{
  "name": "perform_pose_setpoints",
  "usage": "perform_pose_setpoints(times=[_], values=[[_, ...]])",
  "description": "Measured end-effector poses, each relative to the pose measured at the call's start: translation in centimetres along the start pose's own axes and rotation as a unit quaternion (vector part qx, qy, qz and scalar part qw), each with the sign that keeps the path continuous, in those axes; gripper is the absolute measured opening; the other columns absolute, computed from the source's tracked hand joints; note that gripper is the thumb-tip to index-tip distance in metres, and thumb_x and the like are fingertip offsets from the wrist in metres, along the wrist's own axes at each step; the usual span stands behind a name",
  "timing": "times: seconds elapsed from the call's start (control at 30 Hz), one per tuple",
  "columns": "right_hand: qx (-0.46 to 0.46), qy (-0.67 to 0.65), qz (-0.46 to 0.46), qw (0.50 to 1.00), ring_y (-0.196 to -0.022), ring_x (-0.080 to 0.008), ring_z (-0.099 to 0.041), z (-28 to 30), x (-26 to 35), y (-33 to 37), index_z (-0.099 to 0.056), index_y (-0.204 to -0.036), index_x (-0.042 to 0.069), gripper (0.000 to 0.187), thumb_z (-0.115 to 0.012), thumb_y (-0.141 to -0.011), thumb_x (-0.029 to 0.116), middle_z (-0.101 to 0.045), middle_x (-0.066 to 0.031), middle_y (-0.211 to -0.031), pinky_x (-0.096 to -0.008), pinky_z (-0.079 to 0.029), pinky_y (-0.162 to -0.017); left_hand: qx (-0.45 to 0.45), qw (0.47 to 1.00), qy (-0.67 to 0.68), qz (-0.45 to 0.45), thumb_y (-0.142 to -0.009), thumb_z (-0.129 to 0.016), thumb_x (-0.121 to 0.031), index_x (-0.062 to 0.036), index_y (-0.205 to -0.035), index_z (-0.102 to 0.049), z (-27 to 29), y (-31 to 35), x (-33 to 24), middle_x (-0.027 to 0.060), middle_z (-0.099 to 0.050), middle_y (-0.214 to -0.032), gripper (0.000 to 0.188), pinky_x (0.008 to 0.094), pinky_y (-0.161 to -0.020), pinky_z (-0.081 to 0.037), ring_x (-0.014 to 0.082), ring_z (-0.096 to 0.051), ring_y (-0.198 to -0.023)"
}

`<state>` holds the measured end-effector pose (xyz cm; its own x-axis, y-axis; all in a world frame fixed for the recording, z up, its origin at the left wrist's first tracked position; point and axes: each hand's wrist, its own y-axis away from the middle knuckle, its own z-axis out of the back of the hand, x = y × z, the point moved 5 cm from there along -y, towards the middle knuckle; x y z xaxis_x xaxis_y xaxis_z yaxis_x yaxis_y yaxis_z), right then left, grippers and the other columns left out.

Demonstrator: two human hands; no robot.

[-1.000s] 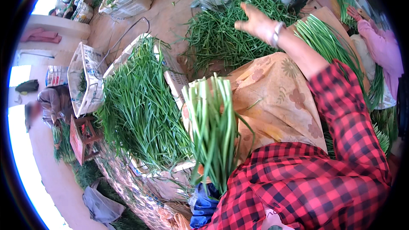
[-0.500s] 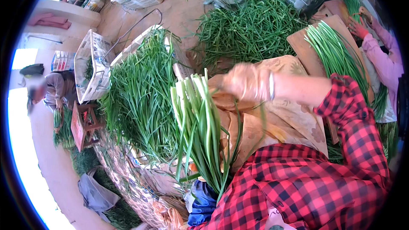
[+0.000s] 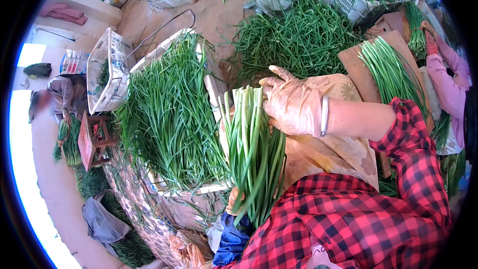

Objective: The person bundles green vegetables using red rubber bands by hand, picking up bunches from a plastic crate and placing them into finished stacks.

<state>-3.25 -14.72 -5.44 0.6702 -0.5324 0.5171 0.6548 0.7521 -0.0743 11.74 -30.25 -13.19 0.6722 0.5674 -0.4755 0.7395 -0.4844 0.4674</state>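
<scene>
A bunch of green chives (image 3: pixel 254 144) stands in front of me, its pale cut ends up and its leaves hanging down. At its lower left my left hand (image 3: pixel 234 201) is closed around the leaves, mostly hidden by them, below it a blue sleeve. My right hand (image 3: pixel 294 107), in a thin translucent glove with a white band at the wrist, rests against the right side of the stalk ends. Its fingers are stretched and apart. Just left of the bunch, a white crate (image 3: pixel 214 79) is heaped with loose chives (image 3: pixel 169 114).
A large pile of chives (image 3: pixel 298 35) lies on the floor ahead. To the right, a board (image 3: pixel 353 62) carries trimmed chives (image 3: pixel 388 67); beyond it a co-worker in pink sleeves (image 3: pixel 438 77) holds a bunch. Another person (image 3: pixel 69 94) works at far left by a wooden stool (image 3: pixel 92 139).
My right hand, blurred before, now shows stretched fingers against the stalk ends. The bunch has shifted right and stands more upright. The co-worker at right now holds a bunch up.
</scene>
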Motion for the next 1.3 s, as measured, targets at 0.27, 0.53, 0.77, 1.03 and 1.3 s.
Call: perform_pose_setpoints(times=[0.27,0.53,0.77,1.03,1.3], values=[[-0.051,-0.12,0.092,0.987,-0.094,-0.0291,-0.057,-2.4,-0.7,0.2,-0.059,-0.084,0.007,0.017,-0.063,-0.076,0.021,-0.061,-0.0096,-0.091,-0.0437,-0.037,-0.096,0.0,1.0,-0.003,0.006,-0.059,-0.079,-0.024,-0.0005,-0.129,-0.044,0.0,0.0,0.1,0.0142,-0.06,-0.112,0.082,0.0376,-0.083,-0.05,0.0254,-0.061,-0.096],[-0.221,-0.112,0.053,0.967,-0.075,-0.0314,-0.058,-2.3,-2.0,-0.7,-0.054,-0.082,0.007,0.021,-0.043,-0.091,0.023,-0.06,-0.0105,-0.074,-0.0414,-0.043,-0.085,0.001,1.0,0.001,0.011,-0.059,-0.079,-0.024,-0.0002,-0.129,-0.044,0.0,0.0,-0.2,0.0147,-0.06,-0.112,0.082,0.0378,-0.083,-0.05,0.0257,-0.061,-0.096],[-0.288,-0.155,-0.031,0.945,-0.069,-0.0346,-0.057,0.2,-7.4,-3.0,-0.053,-0.088,0.006,0.018,-0.047,-0.091,0.022,-0.056,-0.0161,-0.071,-0.0421,-0.047,-0.061,0.007,1.0,0.004,0.021,-0.059,-0.078,-0.024,0.0,-0.129,-0.044,0.3,0.1,-0.3,0.0152,-0.059,-0.112,0.081,0.038,-0.083,-0.05,0.026,-0.061,-0.096],[-0.098,0.208,-0.492,0.84,-0.135,-0.0351,-0.023,10.8,-21.9,2.7,-0.012,-0.141,-0.005,0.084,-0.06,-0.083,0.033,-0.02,-0.0303,-0.142,-0.0382,-0.024,-0.11,0.037,0.998,0.044,0.018,-0.06,-0.078,-0.023,0.0002,-0.129,-0.043,0.1,0.4,-0.6,0.0158,-0.059,-0.112,0.081,0.0382,-0.083,-0.05,0.0263,-0.061,-0.096],[0.082,-0.846,-0.11,0.516,-0.12,-0.0219,-0.046,-10.1,-1.2,5.4,-0.03,-0.139,0.009,0.088,-0.061,-0.076,0.062,-0.044,-0.0108,-0.135,-0.0399,-0.039,-0.099,0.003,0.996,-0.083,0.044,-0.059,-0.079,-0.028,-0.0005,-0.13,-0.043,-1.3,-0.8,-4.6,0.015,-0.058,-0.115,0.084,0.0373,-0.087,-0.049,0.026,-0.06,-0.099]])
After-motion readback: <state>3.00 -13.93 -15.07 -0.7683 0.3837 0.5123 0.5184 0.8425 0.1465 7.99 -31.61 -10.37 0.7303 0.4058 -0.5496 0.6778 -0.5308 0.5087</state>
